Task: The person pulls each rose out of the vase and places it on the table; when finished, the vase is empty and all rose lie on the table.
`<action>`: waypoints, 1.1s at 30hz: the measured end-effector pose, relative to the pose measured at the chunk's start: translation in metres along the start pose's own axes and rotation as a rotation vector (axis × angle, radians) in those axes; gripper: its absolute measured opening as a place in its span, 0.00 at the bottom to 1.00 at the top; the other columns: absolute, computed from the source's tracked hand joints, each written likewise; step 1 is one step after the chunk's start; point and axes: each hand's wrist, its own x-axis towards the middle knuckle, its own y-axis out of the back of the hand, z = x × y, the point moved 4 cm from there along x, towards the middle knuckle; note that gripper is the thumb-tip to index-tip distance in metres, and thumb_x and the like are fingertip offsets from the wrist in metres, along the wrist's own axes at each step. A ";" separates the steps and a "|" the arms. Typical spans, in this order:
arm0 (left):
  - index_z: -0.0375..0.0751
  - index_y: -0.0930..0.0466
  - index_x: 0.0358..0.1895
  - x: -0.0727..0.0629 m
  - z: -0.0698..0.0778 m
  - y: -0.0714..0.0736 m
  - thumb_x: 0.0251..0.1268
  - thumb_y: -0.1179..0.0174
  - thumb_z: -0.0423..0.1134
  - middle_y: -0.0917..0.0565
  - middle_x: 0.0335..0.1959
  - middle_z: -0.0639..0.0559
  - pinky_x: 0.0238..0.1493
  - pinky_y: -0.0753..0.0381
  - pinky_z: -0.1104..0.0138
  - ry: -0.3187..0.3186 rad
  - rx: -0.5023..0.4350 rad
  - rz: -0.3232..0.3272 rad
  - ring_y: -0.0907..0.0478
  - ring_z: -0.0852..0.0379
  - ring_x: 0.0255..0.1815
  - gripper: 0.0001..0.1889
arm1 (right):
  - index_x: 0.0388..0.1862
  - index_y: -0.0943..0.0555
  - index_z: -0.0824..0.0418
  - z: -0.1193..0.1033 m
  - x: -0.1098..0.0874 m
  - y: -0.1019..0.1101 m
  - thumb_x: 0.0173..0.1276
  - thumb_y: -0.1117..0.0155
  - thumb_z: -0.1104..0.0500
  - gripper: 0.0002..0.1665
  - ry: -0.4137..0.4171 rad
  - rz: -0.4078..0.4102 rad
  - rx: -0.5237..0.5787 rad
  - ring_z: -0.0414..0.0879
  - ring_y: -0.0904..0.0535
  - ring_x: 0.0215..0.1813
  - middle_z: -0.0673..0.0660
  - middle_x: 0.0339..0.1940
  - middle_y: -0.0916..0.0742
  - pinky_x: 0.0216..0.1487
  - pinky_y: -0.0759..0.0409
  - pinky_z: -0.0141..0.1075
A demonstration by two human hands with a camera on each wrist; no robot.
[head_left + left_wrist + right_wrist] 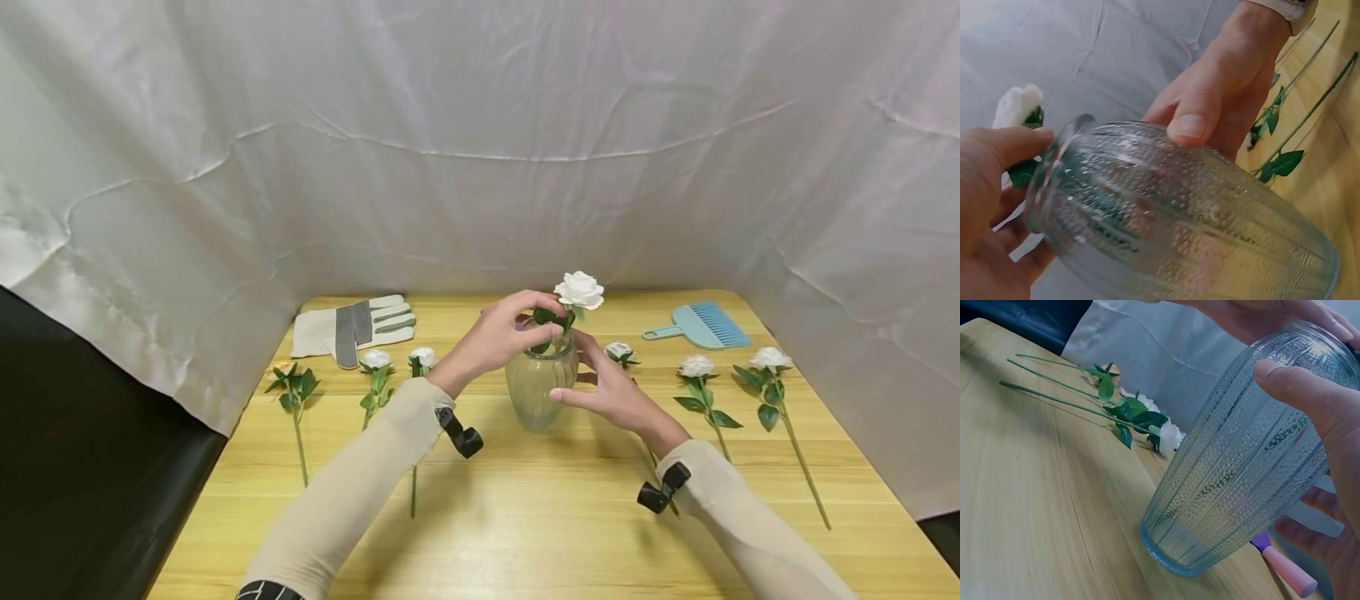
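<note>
A ribbed glass vase point(534, 392) stands upright on the table, a single white rose point(579, 290) in it, its green stem showing through the glass. My left hand point(504, 333) is at the vase mouth, thumb and fingers curved round the rose's leaves just above the rim. Fingers of my right hand point(611, 396) grip the side of the vase below the rim. In the right wrist view the thumb presses on the textured glass point(1229, 462), with other fingers on the far side. Part of the stem is hidden by the left hand.
On the wooden table point(525, 533), several artificial roses lie left point(375, 360) and right point(697, 367) of the vase. A work glove point(352, 327) lies back left, a toothed blue dustpan point(708, 325) back right. A pink-handled tool point(1291, 573) is behind the vase. Grey cloth point(480, 208) hangs behind.
</note>
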 end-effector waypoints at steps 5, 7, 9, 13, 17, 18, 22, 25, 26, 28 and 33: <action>0.49 0.13 0.62 0.004 0.000 -0.011 0.79 0.31 0.47 0.13 0.65 0.53 0.74 0.18 0.55 0.021 0.029 -0.074 0.19 0.54 0.70 0.15 | 0.91 0.47 0.41 0.001 0.000 0.000 0.74 0.23 0.54 0.57 0.002 0.000 0.002 0.69 0.33 0.83 0.59 0.89 0.37 0.76 0.26 0.72; 0.49 0.14 0.61 0.005 0.000 -0.013 0.79 0.32 0.46 0.13 0.64 0.53 0.72 0.16 0.56 0.031 0.016 -0.070 0.18 0.54 0.69 0.14 | 0.91 0.47 0.41 0.001 -0.001 0.000 0.74 0.23 0.54 0.57 0.001 0.000 0.011 0.69 0.32 0.82 0.59 0.88 0.36 0.76 0.26 0.72; 0.49 0.13 0.59 0.006 0.001 -0.014 0.80 0.32 0.44 0.12 0.62 0.53 0.71 0.16 0.57 0.024 0.002 -0.051 0.17 0.54 0.68 0.12 | 0.91 0.47 0.41 0.001 -0.001 0.000 0.74 0.23 0.54 0.57 0.002 -0.001 0.015 0.69 0.33 0.82 0.58 0.88 0.36 0.76 0.27 0.72; 0.47 0.14 0.57 0.006 0.002 -0.013 0.80 0.34 0.40 0.11 0.59 0.52 0.68 0.13 0.59 -0.003 -0.044 0.015 0.16 0.55 0.65 0.09 | 0.91 0.48 0.40 0.001 -0.001 0.000 0.75 0.24 0.54 0.57 0.004 -0.008 0.014 0.68 0.36 0.85 0.58 0.89 0.37 0.76 0.26 0.72; 0.46 0.14 0.58 0.007 0.005 -0.006 0.81 0.34 0.39 0.12 0.59 0.52 0.60 0.10 0.62 -0.033 -0.070 0.098 0.14 0.57 0.62 0.09 | 0.91 0.48 0.38 0.000 -0.001 0.000 0.75 0.23 0.53 0.57 -0.004 -0.011 0.024 0.66 0.37 0.86 0.56 0.88 0.36 0.77 0.27 0.71; 0.46 0.14 0.58 0.007 0.006 -0.003 0.81 0.34 0.39 0.12 0.59 0.52 0.59 0.10 0.63 -0.045 -0.073 0.119 0.14 0.57 0.61 0.10 | 0.91 0.48 0.38 0.000 -0.001 0.000 0.75 0.23 0.52 0.57 -0.005 -0.012 0.024 0.66 0.37 0.86 0.56 0.88 0.36 0.77 0.27 0.71; 0.42 0.14 0.59 0.007 0.012 0.012 0.80 0.33 0.36 0.11 0.57 0.47 0.57 0.08 0.63 -0.079 -0.128 0.198 0.12 0.54 0.55 0.11 | 0.91 0.47 0.37 -0.001 -0.001 0.000 0.74 0.23 0.52 0.57 0.002 -0.008 0.022 0.67 0.36 0.85 0.57 0.87 0.34 0.77 0.27 0.71; 0.39 0.15 0.59 0.006 0.021 0.028 0.77 0.32 0.34 0.11 0.55 0.42 0.53 0.07 0.62 -0.100 -0.196 0.264 0.11 0.49 0.50 0.12 | 0.91 0.47 0.37 -0.002 -0.001 -0.001 0.74 0.22 0.53 0.57 0.010 -0.002 0.016 0.68 0.35 0.85 0.58 0.86 0.33 0.76 0.26 0.71; 0.37 0.15 0.59 0.006 0.024 0.035 0.77 0.32 0.33 0.12 0.55 0.40 0.52 0.06 0.61 -0.113 -0.218 0.287 0.11 0.46 0.48 0.13 | 0.91 0.46 0.37 -0.001 -0.001 -0.001 0.74 0.22 0.53 0.57 0.011 0.000 0.014 0.68 0.35 0.84 0.59 0.86 0.33 0.77 0.26 0.71; 0.34 0.16 0.60 0.006 0.032 0.050 0.75 0.32 0.31 0.12 0.54 0.37 0.50 0.06 0.60 -0.150 -0.260 0.335 0.12 0.42 0.46 0.14 | 0.90 0.46 0.37 -0.001 -0.001 -0.001 0.73 0.22 0.53 0.57 0.011 0.006 0.009 0.68 0.34 0.84 0.59 0.85 0.32 0.77 0.26 0.71; 0.27 0.19 0.59 0.002 0.047 0.093 0.73 0.33 0.25 0.13 0.54 0.39 0.48 0.06 0.60 -0.240 -0.335 0.470 0.12 0.46 0.44 0.15 | 0.90 0.45 0.39 -0.001 -0.001 0.000 0.71 0.21 0.53 0.58 0.008 0.014 0.004 0.68 0.33 0.84 0.60 0.85 0.31 0.77 0.26 0.70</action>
